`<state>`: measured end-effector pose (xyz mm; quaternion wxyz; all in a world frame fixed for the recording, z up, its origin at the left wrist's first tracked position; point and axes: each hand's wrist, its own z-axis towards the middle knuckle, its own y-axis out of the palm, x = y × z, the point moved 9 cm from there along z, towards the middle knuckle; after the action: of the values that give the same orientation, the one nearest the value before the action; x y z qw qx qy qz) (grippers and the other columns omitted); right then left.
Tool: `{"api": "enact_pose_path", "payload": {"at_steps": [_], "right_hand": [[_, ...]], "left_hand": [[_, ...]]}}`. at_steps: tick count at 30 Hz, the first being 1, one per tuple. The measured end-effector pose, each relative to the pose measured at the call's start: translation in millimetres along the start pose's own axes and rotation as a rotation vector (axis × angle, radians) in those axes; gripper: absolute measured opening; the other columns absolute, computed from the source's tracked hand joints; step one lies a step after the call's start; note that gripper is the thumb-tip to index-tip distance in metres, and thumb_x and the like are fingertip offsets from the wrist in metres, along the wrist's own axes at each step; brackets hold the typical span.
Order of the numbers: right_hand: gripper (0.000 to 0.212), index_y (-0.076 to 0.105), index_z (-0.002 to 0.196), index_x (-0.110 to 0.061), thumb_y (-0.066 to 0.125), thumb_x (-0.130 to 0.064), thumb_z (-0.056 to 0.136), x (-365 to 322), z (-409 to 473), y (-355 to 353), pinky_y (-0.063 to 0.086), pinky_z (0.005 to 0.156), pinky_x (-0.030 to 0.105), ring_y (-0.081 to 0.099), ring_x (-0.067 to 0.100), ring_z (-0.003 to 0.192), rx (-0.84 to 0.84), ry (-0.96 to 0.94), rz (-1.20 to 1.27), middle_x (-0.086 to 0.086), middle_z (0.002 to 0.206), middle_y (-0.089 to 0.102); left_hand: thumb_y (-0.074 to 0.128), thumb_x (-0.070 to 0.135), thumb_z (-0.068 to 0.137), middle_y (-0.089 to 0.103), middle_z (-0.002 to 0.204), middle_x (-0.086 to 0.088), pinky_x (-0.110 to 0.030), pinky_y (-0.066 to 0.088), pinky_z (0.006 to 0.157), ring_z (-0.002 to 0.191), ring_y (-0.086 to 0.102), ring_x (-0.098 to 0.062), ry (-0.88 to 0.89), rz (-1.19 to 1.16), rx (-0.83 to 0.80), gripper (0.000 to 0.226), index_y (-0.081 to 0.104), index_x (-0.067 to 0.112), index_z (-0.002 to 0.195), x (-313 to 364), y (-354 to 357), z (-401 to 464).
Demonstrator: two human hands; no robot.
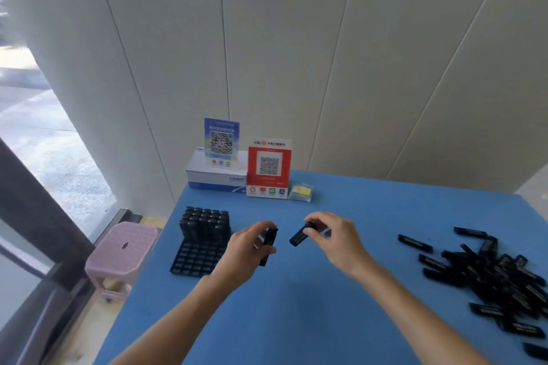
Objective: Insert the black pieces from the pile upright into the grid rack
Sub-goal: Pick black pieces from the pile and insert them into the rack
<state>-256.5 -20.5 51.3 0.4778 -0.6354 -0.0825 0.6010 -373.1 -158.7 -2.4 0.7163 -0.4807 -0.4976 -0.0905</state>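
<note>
A black grid rack (pixel 195 258) lies on the blue table at the left. Its far rows hold several upright black pieces (pixel 205 224); its near cells show empty. My left hand (pixel 243 249) is just right of the rack, shut on one black piece (pixel 268 241) held roughly upright. My right hand (pixel 335 238) hovers near the table's middle, pinching another black piece (pixel 301 235) that tilts down to the left. The two hands are close but apart. A loose pile of black pieces (pixel 498 278) sprawls at the right edge.
At the table's back stand a white box (pixel 216 176) with a blue QR sign (pixel 221 139), a red QR sign (pixel 268 169) and a small clear packet (pixel 302 192). A pink stool (pixel 123 249) sits on the floor left of the blue table (pixel 311 305).
</note>
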Motion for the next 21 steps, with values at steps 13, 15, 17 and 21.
{"api": "enact_pose_path", "payload": {"at_steps": [13, 15, 17, 21], "right_hand": [[0.02, 0.067, 0.103, -0.02, 0.068, -0.021, 0.084, -107, 31, 126, 0.039, 0.075, 0.007, 0.058, 0.004, 0.085, -0.028, -0.061, -0.02, -0.009, 0.091, 0.064], [0.019, 0.065, 0.104, -0.02, 0.067, -0.021, 0.085, -114, 34, 136, 0.04, 0.078, 0.01, 0.058, 0.004, 0.088, -0.031, -0.066, -0.044, -0.01, 0.094, 0.064], [0.018, 0.063, 0.104, -0.019, 0.066, -0.02, 0.086, -118, 38, 140, 0.038, 0.078, 0.009, 0.057, 0.005, 0.091, -0.025, -0.059, -0.064, -0.009, 0.097, 0.064], [0.018, 0.062, 0.104, -0.017, 0.065, -0.02, 0.087, -121, 45, 146, 0.043, 0.082, 0.017, 0.056, 0.009, 0.095, -0.017, -0.046, -0.11, -0.005, 0.101, 0.065]], "left_hand": [[0.072, 0.009, 0.079, 0.062, 0.09, 0.003, -0.003, 0.042, 0.066, 0.075, 0.06, -0.007, 0.09, 0.034, 0.119, 0.035, 0.061, 0.016, 0.112, -79, -130, -21], [0.072, 0.007, 0.079, 0.065, 0.091, 0.0, -0.002, 0.042, 0.065, 0.077, 0.062, -0.011, 0.088, 0.018, 0.13, 0.033, 0.061, 0.013, 0.109, -86, -137, -17], [0.072, 0.006, 0.078, 0.067, 0.092, -0.001, -0.002, 0.042, 0.066, 0.079, 0.063, -0.012, 0.097, 0.007, 0.132, 0.03, 0.062, 0.01, 0.106, -89, -140, -12], [0.074, 0.007, 0.077, 0.063, 0.086, 0.004, -0.005, 0.045, 0.069, 0.076, 0.062, -0.01, 0.171, 0.033, 0.11, 0.025, 0.063, 0.008, 0.099, -85, -139, -7]]}}
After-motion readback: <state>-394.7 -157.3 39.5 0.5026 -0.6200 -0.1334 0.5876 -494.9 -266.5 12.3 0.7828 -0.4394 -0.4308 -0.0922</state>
